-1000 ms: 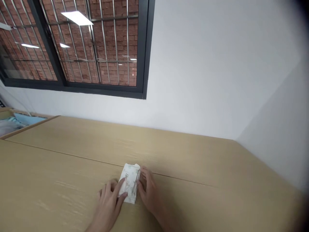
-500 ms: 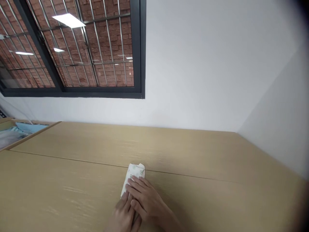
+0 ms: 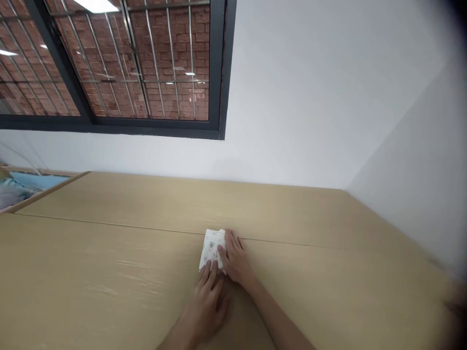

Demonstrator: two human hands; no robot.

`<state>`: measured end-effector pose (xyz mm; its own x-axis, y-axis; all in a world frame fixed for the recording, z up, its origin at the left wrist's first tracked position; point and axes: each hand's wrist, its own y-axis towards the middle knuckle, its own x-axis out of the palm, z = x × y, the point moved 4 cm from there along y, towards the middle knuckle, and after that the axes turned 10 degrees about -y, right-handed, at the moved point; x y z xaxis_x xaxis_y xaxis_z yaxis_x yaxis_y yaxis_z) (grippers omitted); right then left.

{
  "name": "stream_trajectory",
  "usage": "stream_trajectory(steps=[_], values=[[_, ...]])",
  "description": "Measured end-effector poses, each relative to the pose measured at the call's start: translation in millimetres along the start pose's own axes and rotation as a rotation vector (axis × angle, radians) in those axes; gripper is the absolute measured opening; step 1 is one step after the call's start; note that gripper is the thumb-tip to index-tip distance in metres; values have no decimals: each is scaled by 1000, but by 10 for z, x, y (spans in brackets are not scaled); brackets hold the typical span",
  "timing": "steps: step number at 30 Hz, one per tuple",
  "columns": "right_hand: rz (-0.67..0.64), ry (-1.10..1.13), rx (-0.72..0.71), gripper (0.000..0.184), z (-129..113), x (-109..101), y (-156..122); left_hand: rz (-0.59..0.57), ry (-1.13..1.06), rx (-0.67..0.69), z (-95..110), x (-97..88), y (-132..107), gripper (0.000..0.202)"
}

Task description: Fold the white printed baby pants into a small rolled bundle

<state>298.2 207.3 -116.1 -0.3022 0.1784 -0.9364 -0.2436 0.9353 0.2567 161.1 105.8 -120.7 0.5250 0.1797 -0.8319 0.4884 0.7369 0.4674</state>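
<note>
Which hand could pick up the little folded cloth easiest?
Probably the right hand: it lies along the side of the small white patterned folded cloth, thumb on top. The left hand only touches its near edge.

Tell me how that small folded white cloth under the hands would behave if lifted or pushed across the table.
The folded cloth looks soft, so it would probably flop and unfold if lifted by one edge. It seems light: the left hand and right hand flatten it with fingers alone. Lying flat on the smooth wooden table, it should slide, not roll.
</note>
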Motion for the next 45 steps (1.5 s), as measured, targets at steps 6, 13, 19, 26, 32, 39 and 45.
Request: stream_trajectory(steps=[6, 13, 19, 26, 32, 39, 45], values=[[60, 169, 128, 69, 165, -16, 45, 185, -277, -144, -153, -107, 109, 36], [151, 459, 202, 68, 264, -41, 34, 237, -434, -222, -305, -250, 148, 30], [129, 339, 103, 65, 169, -149, 7, 311, -393, -466, -516, -241, 105, 45], [93, 155, -15, 63, 29, -242, -43, 245, -284, -682, -663, -235, 116, 50], [126, 179, -19, 49, -13, -265, -78, 208, -348, -666, -678, -181, 127, 41], [179, 229, 47, 40, -5, -291, -148, 169, -524, -540, -619, -157, 172, 38], [146, 290, 98, 33, -149, -259, -469, 142, -692, -500, -241, -305, -84, 39]])
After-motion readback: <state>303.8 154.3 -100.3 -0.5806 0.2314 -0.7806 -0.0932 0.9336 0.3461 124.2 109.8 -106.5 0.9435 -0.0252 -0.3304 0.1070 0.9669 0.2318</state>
